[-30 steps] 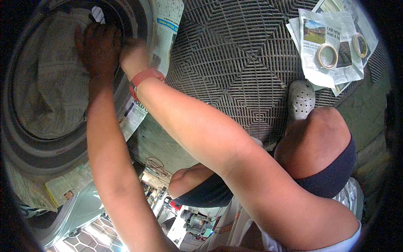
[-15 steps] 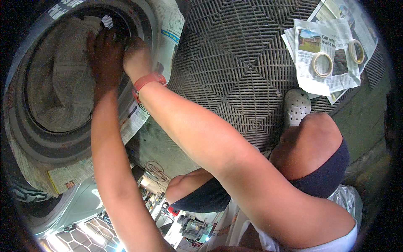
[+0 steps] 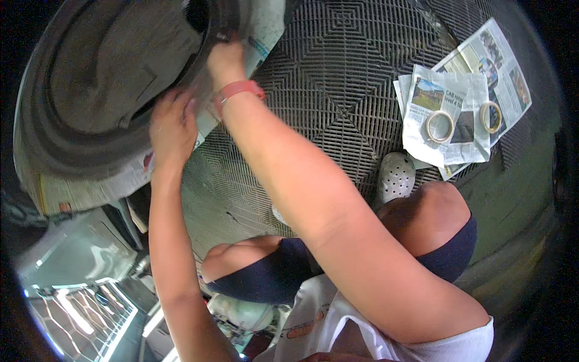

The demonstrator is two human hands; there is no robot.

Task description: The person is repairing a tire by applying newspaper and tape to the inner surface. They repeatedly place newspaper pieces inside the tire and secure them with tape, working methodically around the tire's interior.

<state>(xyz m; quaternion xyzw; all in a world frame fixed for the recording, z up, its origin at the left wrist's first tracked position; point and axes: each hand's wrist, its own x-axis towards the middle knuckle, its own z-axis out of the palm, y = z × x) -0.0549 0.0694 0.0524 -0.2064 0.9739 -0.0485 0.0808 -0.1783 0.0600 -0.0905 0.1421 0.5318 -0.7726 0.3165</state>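
Observation:
A dark grey tyre (image 3: pixel 78 148), blurred, fills the upper left, with a brownish-grey sheet (image 3: pixel 129 57) across its middle. Newspaper (image 3: pixel 84 192) sticks out from behind its outer edge. My left hand (image 3: pixel 175 127) rests at the tyre's lower right part, fingers reaching up over the sidewall and somewhat apart. Farther up along the right side of the tyre is my right hand (image 3: pixel 226 63), below which a red band (image 3: pixel 241 90) circles the wrist. Motion smears its fingers against the dark rubber, so whether they grip cannot be made out.
Ribbed dark floor tiles (image 3: pixel 338 78) extend to the right. On them lie newspaper sheets (image 3: pixel 443 154) with two rolls of masking tape (image 3: pixel 448 128) on top. My light clog (image 3: pixel 396 175) is beside the paper. A pale glossy panel (image 3: pixel 84 247) stands at lower left.
My left hand has come out from the upper inner side of the tyre to its lower right edge. The right hand stays by the tyre's right side. The whole view has shifted.

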